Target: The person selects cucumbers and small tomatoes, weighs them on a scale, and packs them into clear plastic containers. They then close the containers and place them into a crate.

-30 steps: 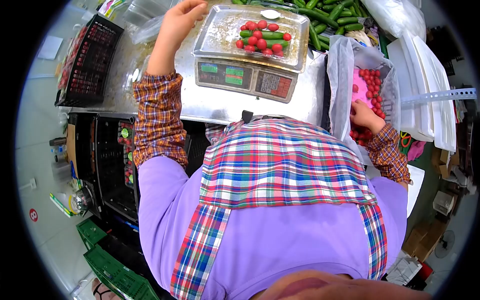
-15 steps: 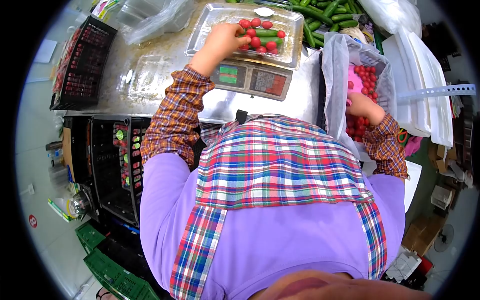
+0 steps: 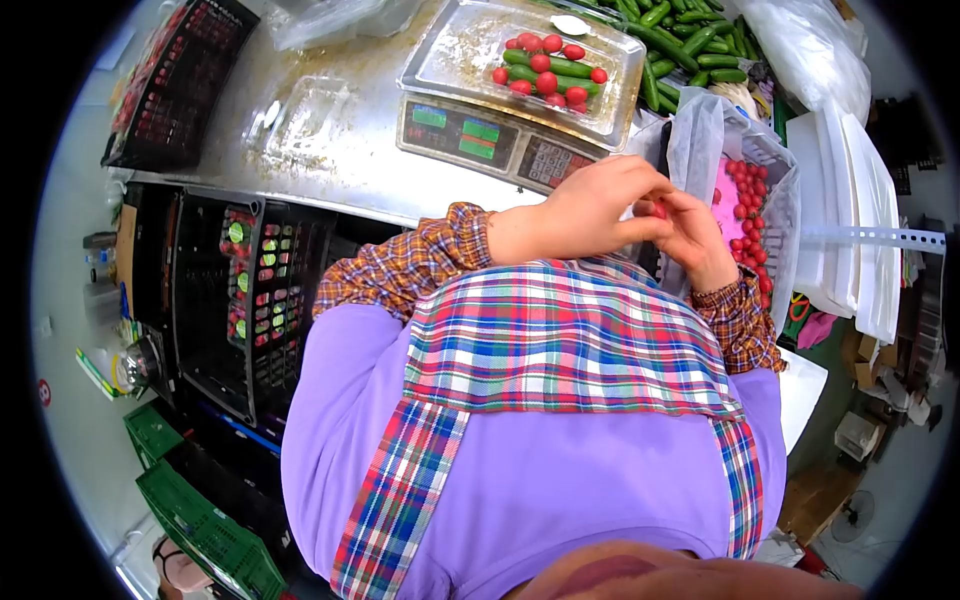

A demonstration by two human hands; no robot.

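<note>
A small red tomato [image 3: 657, 208] showed between the narrowed fingertips of the left hand [image 3: 590, 208] and right hand [image 3: 697, 238], near the table's [image 3: 240, 130] front right corner; which hand bore it could not be told. The fingers curled lightly, probably so as not to bruise it. Near the front edge, the scale [image 3: 515, 143] carried a tray [image 3: 440, 68] with cucumbers and tomatoes [image 3: 541, 62], presumably so their weight would register. The crate [image 3: 782, 152] stood just beside the right edge, likely for easy reach, its plastic liner [image 3: 688, 130] perhaps shielding more tomatoes.
</note>
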